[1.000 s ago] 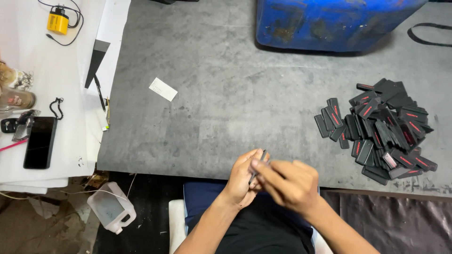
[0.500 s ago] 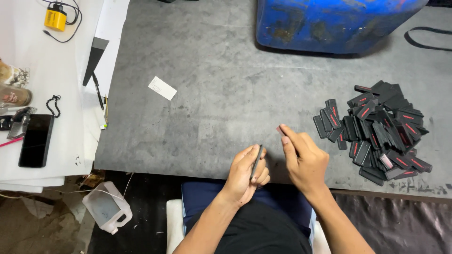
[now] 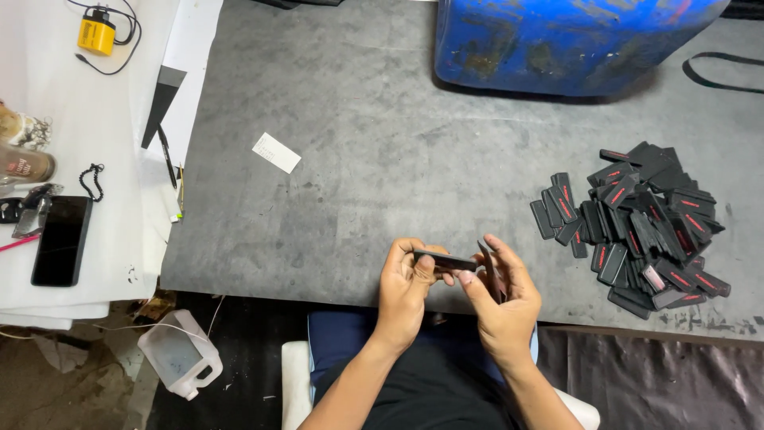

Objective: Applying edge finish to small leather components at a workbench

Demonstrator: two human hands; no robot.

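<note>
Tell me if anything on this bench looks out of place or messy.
Mostly tidy. The black pieces with red stripes lie in a loose, jumbled heap at the right, not stacked. A white paper slip sits alone, askew, on the grey mat. Both hands hold black pieces.

Even, soft overhead light, faint shadows, sharp focus, slight wide-angle edge stretch.

Your left hand point(image 3: 404, 287) and right hand point(image 3: 503, 299) are bare: no gloves, rings or watch. Both forearms are uncovered. At the frame's bottom centre, you wear dark clothing point(image 3: 434, 390).
</note>
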